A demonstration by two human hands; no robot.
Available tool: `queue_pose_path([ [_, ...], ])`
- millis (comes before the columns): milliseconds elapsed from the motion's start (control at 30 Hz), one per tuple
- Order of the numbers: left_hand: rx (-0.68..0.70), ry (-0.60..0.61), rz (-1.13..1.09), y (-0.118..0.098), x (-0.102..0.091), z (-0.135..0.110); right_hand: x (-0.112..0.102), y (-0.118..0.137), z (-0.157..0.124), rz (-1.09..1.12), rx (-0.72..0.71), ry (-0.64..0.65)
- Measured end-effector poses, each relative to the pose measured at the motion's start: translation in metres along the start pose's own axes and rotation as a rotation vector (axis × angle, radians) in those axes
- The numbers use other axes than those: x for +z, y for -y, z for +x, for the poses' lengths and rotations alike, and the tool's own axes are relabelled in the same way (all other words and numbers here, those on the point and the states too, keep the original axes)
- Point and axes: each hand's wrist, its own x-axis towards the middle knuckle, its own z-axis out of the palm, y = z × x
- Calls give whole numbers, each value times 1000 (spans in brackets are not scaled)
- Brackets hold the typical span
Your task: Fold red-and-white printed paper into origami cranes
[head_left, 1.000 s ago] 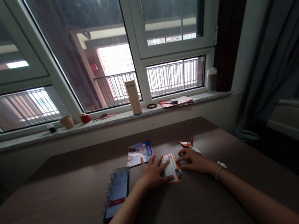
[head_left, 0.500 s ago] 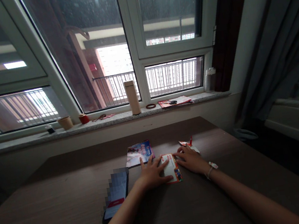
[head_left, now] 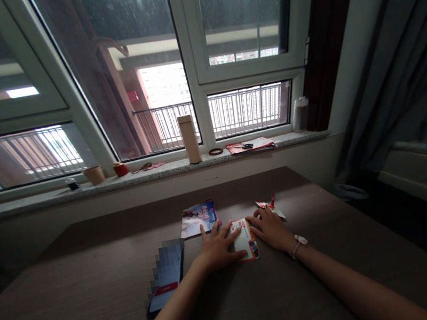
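A white paper [head_left: 243,239] with orange and colourful printed edges lies on the table between my hands. My left hand [head_left: 219,246] rests on its left part, fingers spread, pressing it down. At the paper's upper right edge is my right hand [head_left: 270,228], its index finger touching there and the other fingers loosely bent. Behind the right hand sits a folded red and white paper piece [head_left: 273,204], partly hidden by that hand. A blue and pink printed leaflet [head_left: 199,218] lies just beyond my left fingertips.
A phone [head_left: 168,281] lies left of my left forearm. On the windowsill [head_left: 166,170] stand a beige flask [head_left: 190,139], a paper cup [head_left: 94,174], a red spool [head_left: 120,169] and a clear bottle [head_left: 301,113]. Scissors [head_left: 247,146] lie on red papers [head_left: 262,143] there.
My right hand has shifted slightly left along the paper's edge, and its wrist has moved a little left too. My left hand and the paper stay in place.
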Motion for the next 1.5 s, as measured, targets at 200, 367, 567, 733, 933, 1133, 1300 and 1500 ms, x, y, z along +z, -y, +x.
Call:
queue_pose_path([
  [200, 33, -23, -12, 0, 2, -2, 1, -3, -3, 68, -50, -38],
  [367, 20, -28, -16, -5, 0, -4, -2, -7, -5, 176, -218, 11],
  [567, -25, -199, 32, -7, 7, 0, -9, -8, -8, 203, -219, 24],
  [733, -96, -354, 47, -4, 15, 4, -17, -6, -10, 136, -151, 41],
  [933, -16, -381, -37, -8, 18, 4, -20, -5, -9, 106, -125, 70],
  [1133, 18, -364, -117, -6, 20, 7, -13, -11, -8, 286, -145, 73],
  [1300, 22, -400, -111, -7, 20, 8, -14, -11, -8, 309, -173, 74],
  [1500, 3, -424, -100, -10, 22, 8, -18, -3, -9, 212, -216, 20],
])
